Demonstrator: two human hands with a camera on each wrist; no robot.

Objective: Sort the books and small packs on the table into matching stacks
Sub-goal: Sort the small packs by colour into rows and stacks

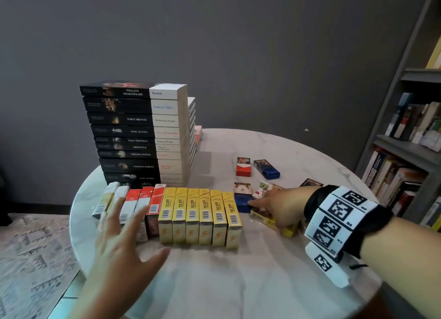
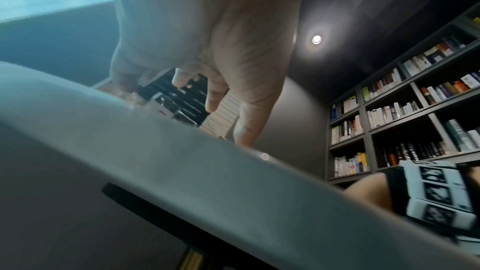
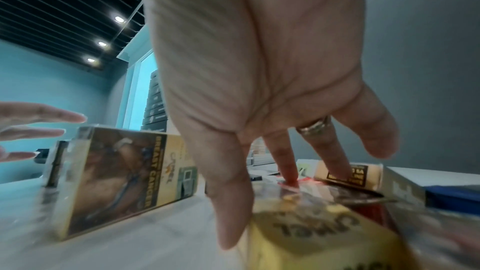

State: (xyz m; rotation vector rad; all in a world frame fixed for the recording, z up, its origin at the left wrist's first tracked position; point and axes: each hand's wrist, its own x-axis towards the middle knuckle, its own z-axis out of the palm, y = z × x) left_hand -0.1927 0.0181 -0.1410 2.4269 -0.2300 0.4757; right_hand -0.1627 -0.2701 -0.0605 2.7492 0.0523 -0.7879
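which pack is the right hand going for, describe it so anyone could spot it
Start at the tall stack of black-spined books on the round marble table, then follow the row of six upright yellow packs in front of it to its right end. Just past that end, under the right hand, lies a yellow pack. Unlike the row's packs it lies flat, among loose blue and red ones.

A dark grey wall [image 1: 238, 44] at the back, a round white table [image 1: 238, 283], tall grey shelves [image 1: 410, 147] full of books on the right, a patterned rug [image 1: 31, 252] on the floor, small round ceiling lights [image 3: 119, 19], a blue-green wall [image 3: 52, 89]
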